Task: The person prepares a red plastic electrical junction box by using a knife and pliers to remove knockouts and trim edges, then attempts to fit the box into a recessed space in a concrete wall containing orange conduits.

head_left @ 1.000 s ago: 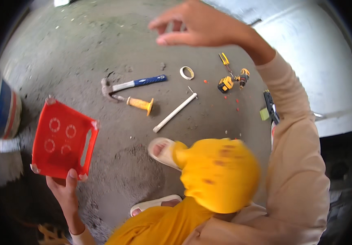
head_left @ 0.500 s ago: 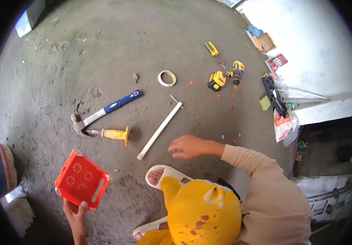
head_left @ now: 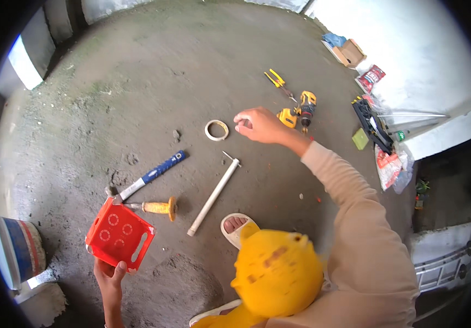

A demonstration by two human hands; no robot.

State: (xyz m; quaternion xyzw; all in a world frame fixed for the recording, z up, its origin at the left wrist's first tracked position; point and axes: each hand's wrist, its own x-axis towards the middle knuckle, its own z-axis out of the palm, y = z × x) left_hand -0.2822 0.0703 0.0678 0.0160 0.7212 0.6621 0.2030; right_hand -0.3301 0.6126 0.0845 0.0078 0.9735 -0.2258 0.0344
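My left hand [head_left: 110,276] grips the lower edge of a red plastic electrical box [head_left: 119,236], its flat back with round knockout marks turned up. My right hand [head_left: 261,127] is raised over the floor, between a roll of masking tape [head_left: 208,131] and a yellow-and-black cordless drill [head_left: 305,109]. Its fingers are loosely bent and apart, with nothing seen in them, and the hand covers part of the drill's battery end. A claw hammer [head_left: 161,167] with a blue handle lies beyond the box, which overlaps its head from this view. Beside it lies a chisel [head_left: 158,208] with a yellow guarded handle.
A white tube [head_left: 213,198] with nails at its far end lies in front of my foot. Yellow-handled pliers [head_left: 275,79] lie near the drill. A blue-and-white bucket [head_left: 30,249] stands left. Along the right wall are a cardboard box [head_left: 351,53], a black tool [head_left: 372,124] and bags [head_left: 387,167].
My right hand has moved forward, away from my foot, to beside the tape roll. The view has shifted; my left hand still holds the red box, which now overlaps the hammer head.
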